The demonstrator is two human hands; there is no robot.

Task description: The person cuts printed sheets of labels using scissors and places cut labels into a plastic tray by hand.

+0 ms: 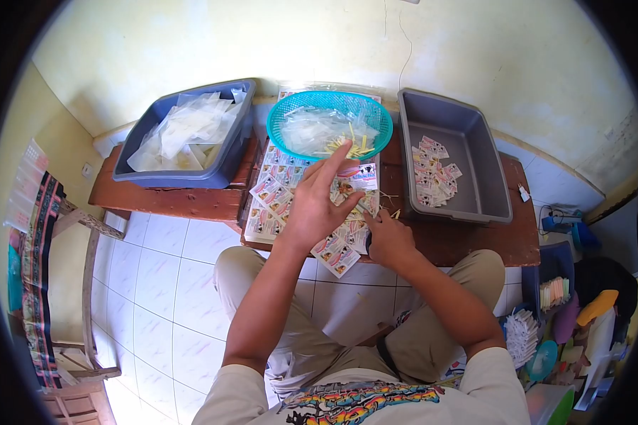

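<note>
My left hand (pixel 317 205) is raised over the printed label sheets (pixel 266 212), fingers apart, in front of the teal basket (pixel 275 134). A printed card (pixel 364 177) shows just beyond its fingers; whether they touch it is unclear. Lower and to the right, my right hand (pixel 390 237) has its fingers curled near the sheets, and what they grip is too small to make out. Clear plastic bags (pixel 312 131) and thin yellow strips (pixel 361 145) lie in the basket. A loose label sheet (pixel 335 253) hangs over the bench's front edge.
A blue-grey bin (pixel 223 159) with translucent bags stands left on the wooden bench (pixel 184 202). On the right, a grey bin (pixel 489 170) holds cut labels (pixel 432 173). Bins and bundled items lie on the floor at far right.
</note>
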